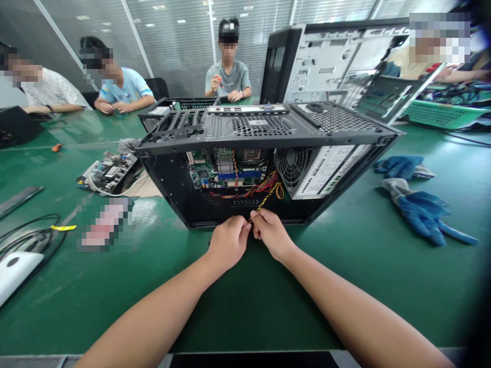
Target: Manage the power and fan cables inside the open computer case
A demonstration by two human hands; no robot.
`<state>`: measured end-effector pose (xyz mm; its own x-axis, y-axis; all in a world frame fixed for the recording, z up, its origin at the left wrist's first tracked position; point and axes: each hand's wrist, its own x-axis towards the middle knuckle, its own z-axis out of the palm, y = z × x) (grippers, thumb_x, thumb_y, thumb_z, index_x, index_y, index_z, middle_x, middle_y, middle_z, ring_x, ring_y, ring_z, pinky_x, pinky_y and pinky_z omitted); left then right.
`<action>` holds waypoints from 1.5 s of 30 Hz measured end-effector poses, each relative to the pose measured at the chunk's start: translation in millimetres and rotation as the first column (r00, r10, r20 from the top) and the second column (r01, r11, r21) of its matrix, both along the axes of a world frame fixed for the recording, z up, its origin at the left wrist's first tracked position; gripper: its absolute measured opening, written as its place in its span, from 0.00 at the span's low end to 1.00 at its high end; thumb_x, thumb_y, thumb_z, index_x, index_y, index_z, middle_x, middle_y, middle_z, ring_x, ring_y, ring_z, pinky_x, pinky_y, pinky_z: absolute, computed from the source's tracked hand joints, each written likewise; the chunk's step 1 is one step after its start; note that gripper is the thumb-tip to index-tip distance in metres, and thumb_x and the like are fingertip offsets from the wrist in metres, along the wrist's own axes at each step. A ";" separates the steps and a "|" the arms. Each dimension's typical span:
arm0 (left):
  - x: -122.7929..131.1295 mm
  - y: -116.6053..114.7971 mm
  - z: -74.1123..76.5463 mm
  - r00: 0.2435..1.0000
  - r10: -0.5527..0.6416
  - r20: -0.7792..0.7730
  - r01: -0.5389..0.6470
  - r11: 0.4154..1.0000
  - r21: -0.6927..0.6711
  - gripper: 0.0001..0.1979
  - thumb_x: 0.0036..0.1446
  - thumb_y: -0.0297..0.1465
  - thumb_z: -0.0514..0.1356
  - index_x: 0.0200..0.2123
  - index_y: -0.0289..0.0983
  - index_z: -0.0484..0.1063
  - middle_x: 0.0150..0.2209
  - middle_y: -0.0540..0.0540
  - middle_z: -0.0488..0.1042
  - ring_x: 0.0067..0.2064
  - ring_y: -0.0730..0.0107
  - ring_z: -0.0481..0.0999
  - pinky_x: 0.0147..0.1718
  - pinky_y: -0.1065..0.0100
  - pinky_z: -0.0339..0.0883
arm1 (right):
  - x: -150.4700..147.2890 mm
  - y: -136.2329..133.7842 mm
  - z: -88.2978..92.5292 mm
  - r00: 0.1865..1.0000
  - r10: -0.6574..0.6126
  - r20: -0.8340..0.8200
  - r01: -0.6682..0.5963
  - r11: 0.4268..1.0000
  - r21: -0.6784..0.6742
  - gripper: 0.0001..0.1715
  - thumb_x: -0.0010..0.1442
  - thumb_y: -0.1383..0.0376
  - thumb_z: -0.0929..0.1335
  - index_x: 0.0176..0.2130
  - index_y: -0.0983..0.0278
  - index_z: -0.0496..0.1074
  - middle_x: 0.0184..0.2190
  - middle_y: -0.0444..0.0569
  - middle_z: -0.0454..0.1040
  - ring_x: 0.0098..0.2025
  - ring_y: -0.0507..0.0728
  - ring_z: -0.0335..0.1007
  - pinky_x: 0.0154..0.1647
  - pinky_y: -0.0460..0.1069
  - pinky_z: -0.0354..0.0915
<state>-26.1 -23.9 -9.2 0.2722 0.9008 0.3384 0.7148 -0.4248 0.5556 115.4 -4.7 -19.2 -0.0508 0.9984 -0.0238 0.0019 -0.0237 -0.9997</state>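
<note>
A black computer case (164, 179) lies on the green table with its open side toward me. Inside it are a green motherboard (201, 176) and, at the right, a power supply (326, 174) with a fan grille. A twisted yellow-and-black cable (265, 200) runs from the bundle of coloured wires (245, 193) out to my hands. My left hand (229, 240) is closed at the cable's end, its thumb and finger pinched. Right beside it, my right hand (273, 232) pinches the same cable. The cable's tip is hidden between my fingers.
Blue-and-grey gloves (420, 207) lie at the right. Left of the case are a loose circuit board assembly (111, 171), black cables (46, 235) and a white device (19, 271). Behind stand another open case (284, 66) and a green basket (441, 115). Several people sit across the table.
</note>
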 end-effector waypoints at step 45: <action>-0.3 -0.4 0.7 1.000 -0.004 -0.019 0.004 1.000 0.001 0.10 0.66 0.29 0.53 0.31 0.38 0.68 0.30 0.48 0.74 0.33 0.69 0.74 0.34 0.68 0.65 | -1.7 -0.3 -5.5 0.996 -0.086 -0.039 0.085 0.996 -0.024 0.26 0.59 0.46 0.68 0.23 0.61 0.61 0.14 0.39 0.60 0.18 0.50 0.56 0.22 0.47 0.54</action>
<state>-26.3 -24.2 -8.4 0.2817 0.8996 0.3338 0.7235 -0.4277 0.5418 113.7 -4.9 -24.7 0.0336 0.9984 -0.0456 -0.0413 -0.0442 -0.9982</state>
